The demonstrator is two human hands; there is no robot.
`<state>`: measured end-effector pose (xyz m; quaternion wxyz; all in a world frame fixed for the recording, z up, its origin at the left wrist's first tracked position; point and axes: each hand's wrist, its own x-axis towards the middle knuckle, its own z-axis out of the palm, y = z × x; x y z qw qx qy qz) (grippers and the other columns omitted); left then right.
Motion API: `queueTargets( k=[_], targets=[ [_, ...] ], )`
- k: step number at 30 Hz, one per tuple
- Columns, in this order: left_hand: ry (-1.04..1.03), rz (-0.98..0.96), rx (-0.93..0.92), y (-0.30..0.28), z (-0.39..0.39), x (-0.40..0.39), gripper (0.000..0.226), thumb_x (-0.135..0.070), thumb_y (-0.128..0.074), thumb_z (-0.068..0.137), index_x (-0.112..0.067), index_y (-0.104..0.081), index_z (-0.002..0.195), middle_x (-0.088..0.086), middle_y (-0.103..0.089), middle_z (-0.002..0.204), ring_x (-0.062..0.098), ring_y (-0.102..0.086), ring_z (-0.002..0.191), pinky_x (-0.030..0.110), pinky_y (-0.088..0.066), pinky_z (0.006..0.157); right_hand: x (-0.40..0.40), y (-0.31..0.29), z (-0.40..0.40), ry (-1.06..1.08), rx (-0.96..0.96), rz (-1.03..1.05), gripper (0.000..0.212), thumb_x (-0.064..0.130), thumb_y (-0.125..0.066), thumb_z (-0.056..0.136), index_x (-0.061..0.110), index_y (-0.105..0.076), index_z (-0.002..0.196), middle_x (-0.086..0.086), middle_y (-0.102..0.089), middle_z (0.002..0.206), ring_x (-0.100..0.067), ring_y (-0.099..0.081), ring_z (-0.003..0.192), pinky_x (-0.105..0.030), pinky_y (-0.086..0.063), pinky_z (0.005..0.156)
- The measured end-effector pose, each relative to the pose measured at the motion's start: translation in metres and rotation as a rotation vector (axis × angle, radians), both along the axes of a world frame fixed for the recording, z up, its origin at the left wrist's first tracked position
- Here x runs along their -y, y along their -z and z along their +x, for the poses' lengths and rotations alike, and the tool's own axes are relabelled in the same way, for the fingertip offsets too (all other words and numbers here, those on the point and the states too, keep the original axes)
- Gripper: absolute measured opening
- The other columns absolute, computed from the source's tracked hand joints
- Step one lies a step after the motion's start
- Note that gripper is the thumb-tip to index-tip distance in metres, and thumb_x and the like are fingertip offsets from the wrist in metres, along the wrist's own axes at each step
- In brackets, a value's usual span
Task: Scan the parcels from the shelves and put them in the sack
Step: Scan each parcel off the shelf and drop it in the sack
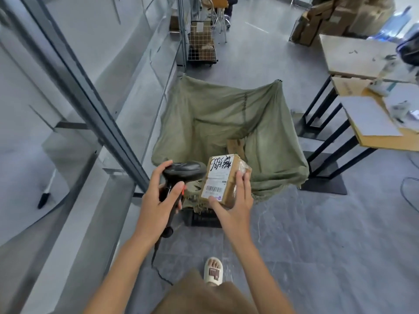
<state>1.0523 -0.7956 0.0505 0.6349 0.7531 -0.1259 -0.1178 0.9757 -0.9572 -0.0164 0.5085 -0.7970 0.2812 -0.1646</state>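
Left hand (158,200) grips the scanner (181,175); right hand (235,200) grips a labelled parcel (223,175) just beside it, over the open sack (226,114).

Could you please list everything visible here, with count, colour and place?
parcel: one, brown with white label, held over the sack's near edge
scanner: one, black, left of the parcel
sack: one, olive green, open on the floor ahead
box in sack: one, brown, partly hidden
wire cart: one, white, beyond the sack
tables: at least two, tan tops, right
cardboard boxes: several, brown, far right
shelving: grey, left
slipper: one, cream, bottom
left hand: holds the scanner
right hand: holds the parcel
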Motion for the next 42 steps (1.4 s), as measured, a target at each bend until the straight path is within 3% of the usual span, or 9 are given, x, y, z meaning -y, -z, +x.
queueTargets(
  k=[5, 8, 15, 21, 25, 31, 36, 39, 42],
  targets=[
    [0.000, 0.024, -0.021, -0.001, 0.042, 0.037, 0.045, -0.034, -0.064, 0.093, -0.046, -0.048, 0.133, 0.013, -0.070, 0.083, 0.026, -0.061, 0.061, 0.041, -0.054, 0.060, 0.045, 0.021, 0.071, -0.079, -0.129, -0.092, 0.100, 0.038, -0.077, 0.083, 0.033, -0.012, 0.159, 0.002, 0.003, 0.169, -0.024, -0.013, 0.149, -0.024, -0.004, 0.112],
    [-0.009, 0.041, -0.049, -0.001, 0.071, 0.056, 0.043, -0.033, -0.065, 0.094, -0.047, -0.049, 0.132, 0.015, -0.071, 0.087, 0.028, -0.061, 0.061, 0.039, -0.053, 0.060, 0.075, 0.034, 0.112, -0.075, -0.235, -0.119, 0.099, 0.042, -0.075, 0.084, 0.028, -0.012, 0.160, -0.001, 0.003, 0.169, -0.033, -0.016, 0.146, -0.038, -0.011, 0.117],
    [0.043, 0.011, -0.172, 0.014, 0.139, 0.112, 0.044, -0.030, -0.062, 0.089, -0.044, -0.049, 0.129, 0.017, -0.070, 0.090, 0.026, -0.059, 0.059, 0.031, -0.052, 0.051, 0.143, 0.078, 0.170, -0.073, -0.454, -0.134, 0.096, 0.040, -0.073, 0.086, 0.025, -0.014, 0.160, -0.002, -0.003, 0.168, -0.043, -0.027, 0.134, -0.049, -0.025, 0.116],
    [0.101, 0.044, -0.290, 0.046, 0.192, 0.147, 0.044, -0.030, -0.060, 0.092, -0.043, -0.047, 0.132, 0.020, -0.069, 0.093, 0.027, -0.059, 0.060, 0.032, -0.050, 0.052, 0.181, 0.132, 0.204, -0.165, -0.770, -0.081, 0.095, 0.041, -0.068, 0.089, 0.031, -0.005, 0.160, 0.004, 0.004, 0.168, -0.044, -0.021, 0.139, -0.051, -0.025, 0.118],
    [0.103, 0.075, -0.366, 0.069, 0.221, 0.162, 0.045, -0.030, -0.060, 0.092, -0.042, -0.046, 0.133, 0.018, -0.069, 0.092, 0.029, -0.059, 0.060, 0.032, -0.050, 0.052, 0.196, 0.172, 0.218, -0.225, -0.987, -0.078, 0.093, 0.041, -0.069, 0.088, 0.029, -0.010, 0.159, 0.001, 0.000, 0.168, -0.048, -0.027, 0.137, -0.052, -0.026, 0.117],
    [0.099, 0.097, -0.455, 0.092, 0.246, 0.173, 0.046, -0.029, -0.059, 0.091, -0.038, -0.046, 0.133, 0.021, -0.068, 0.092, 0.030, -0.058, 0.058, 0.033, -0.050, 0.051, 0.213, 0.210, 0.229, -0.299, -1.033, -0.185, 0.098, 0.034, -0.068, 0.093, 0.028, 0.002, 0.160, 0.001, 0.016, 0.167, -0.049, -0.011, 0.144, -0.054, -0.015, 0.120],
    [0.105, 0.155, -0.518, 0.108, 0.261, 0.177, 0.047, -0.029, -0.059, 0.091, -0.038, -0.045, 0.135, 0.022, -0.068, 0.093, 0.029, -0.058, 0.059, 0.033, -0.051, 0.052, 0.218, 0.242, 0.221, -0.451, -1.220, -0.213, 0.111, 0.051, -0.066, 0.090, 0.035, 0.025, 0.153, 0.002, 0.036, 0.160, -0.045, 0.013, 0.150, -0.061, 0.001, 0.120],
    [0.104, 0.172, -0.543, 0.111, 0.268, 0.181, 0.048, -0.028, -0.059, 0.091, -0.037, -0.045, 0.136, 0.022, -0.068, 0.094, 0.028, -0.058, 0.059, 0.033, -0.051, 0.052, 0.219, 0.249, 0.223, -0.492, -1.281, -0.202, 0.113, 0.054, -0.063, 0.091, 0.032, 0.030, 0.151, 0.000, 0.038, 0.159, -0.045, 0.022, 0.148, -0.062, 0.003, 0.121],
    [0.106, 0.181, -0.554, 0.111, 0.272, 0.186, 0.049, -0.026, -0.059, 0.091, -0.036, -0.045, 0.137, 0.020, -0.068, 0.093, 0.028, -0.058, 0.060, 0.033, -0.051, 0.052, 0.216, 0.253, 0.234, -0.475, -1.249, -0.162, 0.106, 0.045, -0.060, 0.097, 0.027, 0.028, 0.153, -0.005, 0.038, 0.159, -0.048, 0.024, 0.147, -0.061, 0.001, 0.121]
  ],
)
